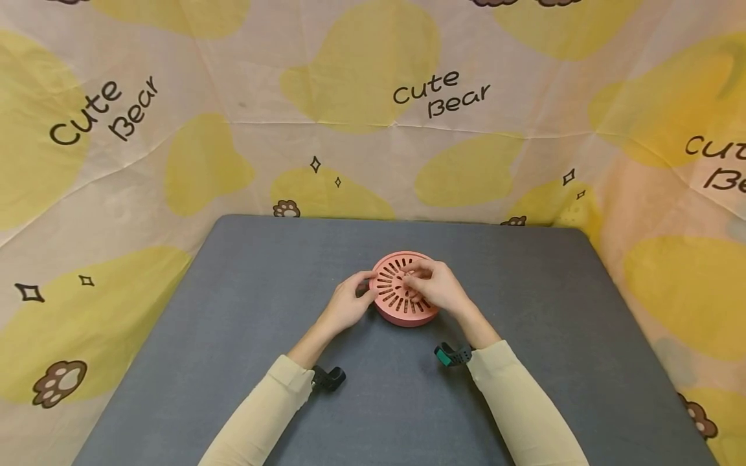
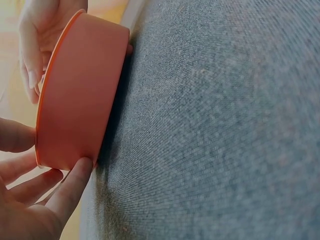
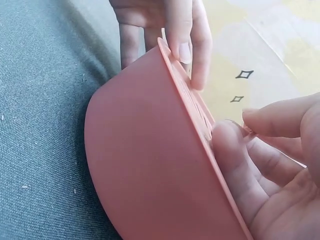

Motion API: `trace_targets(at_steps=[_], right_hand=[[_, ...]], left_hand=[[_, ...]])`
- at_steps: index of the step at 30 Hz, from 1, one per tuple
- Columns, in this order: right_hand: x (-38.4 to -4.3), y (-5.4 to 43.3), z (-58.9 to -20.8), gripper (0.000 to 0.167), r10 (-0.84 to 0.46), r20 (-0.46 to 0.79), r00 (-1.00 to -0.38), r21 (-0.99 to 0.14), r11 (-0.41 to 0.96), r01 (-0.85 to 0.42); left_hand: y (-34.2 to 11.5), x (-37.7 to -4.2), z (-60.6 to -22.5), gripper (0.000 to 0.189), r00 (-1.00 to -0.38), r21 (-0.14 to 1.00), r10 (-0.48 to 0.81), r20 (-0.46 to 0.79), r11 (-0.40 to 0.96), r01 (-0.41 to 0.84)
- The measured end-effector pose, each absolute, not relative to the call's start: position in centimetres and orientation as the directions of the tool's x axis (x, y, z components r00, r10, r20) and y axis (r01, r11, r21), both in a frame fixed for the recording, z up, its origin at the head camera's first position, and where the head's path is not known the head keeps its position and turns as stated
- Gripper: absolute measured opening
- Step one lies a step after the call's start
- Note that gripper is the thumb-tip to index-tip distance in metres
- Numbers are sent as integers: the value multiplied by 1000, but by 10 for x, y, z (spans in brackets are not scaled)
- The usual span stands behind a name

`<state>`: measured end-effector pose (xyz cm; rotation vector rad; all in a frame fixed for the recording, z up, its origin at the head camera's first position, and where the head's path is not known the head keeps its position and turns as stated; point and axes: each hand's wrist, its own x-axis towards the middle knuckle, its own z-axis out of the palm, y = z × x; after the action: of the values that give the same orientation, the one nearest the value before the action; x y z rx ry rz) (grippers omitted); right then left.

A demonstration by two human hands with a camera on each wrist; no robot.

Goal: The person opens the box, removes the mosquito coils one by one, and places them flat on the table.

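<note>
A round pink box (image 1: 406, 321) with a slotted lid (image 1: 397, 307) sits on the grey-blue table. My left hand (image 1: 345, 307) holds its left side; in the left wrist view, fingers rest along the smooth wall (image 2: 82, 90) and one fingertip presses low near the base. From the right wrist view, the left thumb lies at the lid's rim. My right hand (image 1: 440, 286) is over the lid's middle. Its thumb and forefinger pinch a small pink handle (image 3: 249, 134), mostly covered by the fingers.
The table (image 1: 280, 272) has a dark cloth-like surface with rounded far corners. Behind it and on both sides hangs a cream and yellow patterned cloth (image 1: 361, 71). Dark wrist straps with cameras jut inward from both sleeves, low over the table.
</note>
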<state>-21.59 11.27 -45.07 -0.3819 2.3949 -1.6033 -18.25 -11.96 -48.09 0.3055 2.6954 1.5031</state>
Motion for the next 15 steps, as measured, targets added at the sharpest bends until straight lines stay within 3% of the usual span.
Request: trace_targets(at_steps=[15], right_hand=[[-214, 116, -443, 25, -326, -39, -944, -926, 366, -88]], left_hand=[[-121, -181, -483, 46, -980, 875, 188, 63, 462, 145]])
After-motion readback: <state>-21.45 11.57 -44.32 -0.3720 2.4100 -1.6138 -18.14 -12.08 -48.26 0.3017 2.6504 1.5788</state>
